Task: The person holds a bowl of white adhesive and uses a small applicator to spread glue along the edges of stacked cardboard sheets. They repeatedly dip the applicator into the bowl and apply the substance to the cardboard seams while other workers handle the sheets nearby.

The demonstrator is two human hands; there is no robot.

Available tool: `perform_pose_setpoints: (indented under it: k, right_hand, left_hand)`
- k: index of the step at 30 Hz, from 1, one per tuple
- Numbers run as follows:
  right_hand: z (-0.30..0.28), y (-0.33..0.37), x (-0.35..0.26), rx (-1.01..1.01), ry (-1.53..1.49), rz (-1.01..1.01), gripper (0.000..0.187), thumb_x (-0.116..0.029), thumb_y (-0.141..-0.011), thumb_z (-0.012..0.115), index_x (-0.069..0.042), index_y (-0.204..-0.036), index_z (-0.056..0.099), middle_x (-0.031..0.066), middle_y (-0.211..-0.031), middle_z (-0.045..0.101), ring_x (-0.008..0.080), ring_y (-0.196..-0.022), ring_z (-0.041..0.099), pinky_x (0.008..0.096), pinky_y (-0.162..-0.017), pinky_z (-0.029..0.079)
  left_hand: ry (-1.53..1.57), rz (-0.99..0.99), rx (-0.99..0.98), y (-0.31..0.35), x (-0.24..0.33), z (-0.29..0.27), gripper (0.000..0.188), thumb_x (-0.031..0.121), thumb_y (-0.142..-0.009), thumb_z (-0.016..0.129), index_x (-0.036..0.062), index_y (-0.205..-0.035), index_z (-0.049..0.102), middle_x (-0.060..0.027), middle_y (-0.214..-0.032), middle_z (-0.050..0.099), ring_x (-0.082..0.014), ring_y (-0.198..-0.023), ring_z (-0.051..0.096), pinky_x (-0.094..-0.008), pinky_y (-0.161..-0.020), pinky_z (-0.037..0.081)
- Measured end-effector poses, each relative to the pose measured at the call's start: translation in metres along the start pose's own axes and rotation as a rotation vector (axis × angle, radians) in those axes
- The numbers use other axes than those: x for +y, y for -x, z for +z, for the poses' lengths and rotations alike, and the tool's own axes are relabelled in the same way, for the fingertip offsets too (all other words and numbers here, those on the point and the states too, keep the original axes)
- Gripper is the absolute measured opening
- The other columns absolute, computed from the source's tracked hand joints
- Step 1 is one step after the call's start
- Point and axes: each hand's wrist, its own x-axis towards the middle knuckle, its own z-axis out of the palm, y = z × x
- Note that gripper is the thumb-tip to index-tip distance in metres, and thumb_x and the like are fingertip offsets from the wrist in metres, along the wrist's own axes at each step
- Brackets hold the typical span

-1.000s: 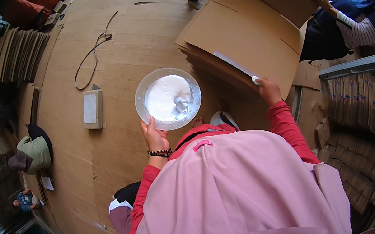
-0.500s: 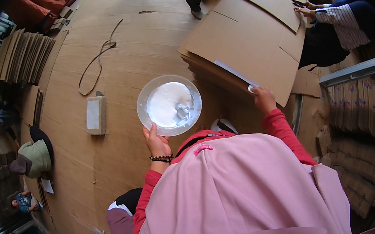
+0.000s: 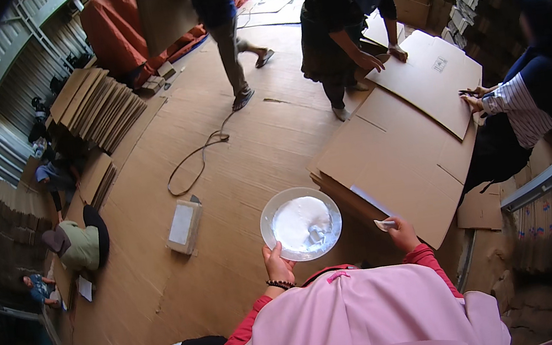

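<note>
My left hand (image 3: 277, 264) grips the near left rim of a round translucent plastic bowl (image 3: 266, 229). White paste (image 3: 297, 222) fills the bowl, with a lump near its right side. In my right hand (image 3: 405, 234) is a small white-tipped spreader (image 3: 382, 225), pointing left; its handle is mostly hidden by my fingers. That hand is by the near left edge of a stack of flat cardboard sheets (image 3: 387, 157). A wet-looking whitish strip (image 3: 368, 200) runs along this edge, just beyond the spreader.
Two co-workers' hands rest on the top cardboard sheet (image 3: 435, 72) at the far side and right. Another person walks at the back. A wrapped box (image 3: 185, 226) and a dark cord (image 3: 200, 156) lie on the floor. Cardboard stacks (image 3: 94, 106) stand along the left.
The view has tilted up, so more of the room shows. My right hand has drawn the spreader off the strip's near end. A walking person has come into sight.
</note>
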Motion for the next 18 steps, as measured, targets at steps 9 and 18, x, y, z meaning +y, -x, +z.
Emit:
perform_pose_setpoints:
  k: [9, 18]
  right_hand:
    - [-0.009, 0.001, -0.037, 0.046, -0.183, 0.008, 0.017, -0.009, -0.081, 0.058, -0.004, -0.097, 0.065, 0.0088, -0.079, 0.067, 0.0146, -0.073, 0.061, 0.0293, -0.065, 0.047]
    - [-0.010, 0.017, -0.026, 0.092, -0.218, -0.024, 0.013, -0.010, -0.084, 0.063, -0.003, -0.095, 0.064, 0.0012, -0.077, 0.064, 0.0065, -0.072, 0.055, 0.0233, -0.064, 0.045]
  left_hand:
    - [0.004, -0.015, -0.077, 0.013, 0.010, 0.010, 0.029, 0.018, -0.092, 0.048, 0.0119, -0.119, 0.037, -0.0116, -0.120, 0.050, -0.0285, -0.106, 0.056, -0.0476, -0.078, 0.053]
    - [0.029, -0.006, -0.148, -0.014, -0.001, -0.011, 0.033, 0.021, -0.093, 0.047, 0.0144, -0.123, 0.037, -0.0139, -0.125, 0.047, -0.0323, -0.111, 0.053, -0.0508, -0.082, 0.052]
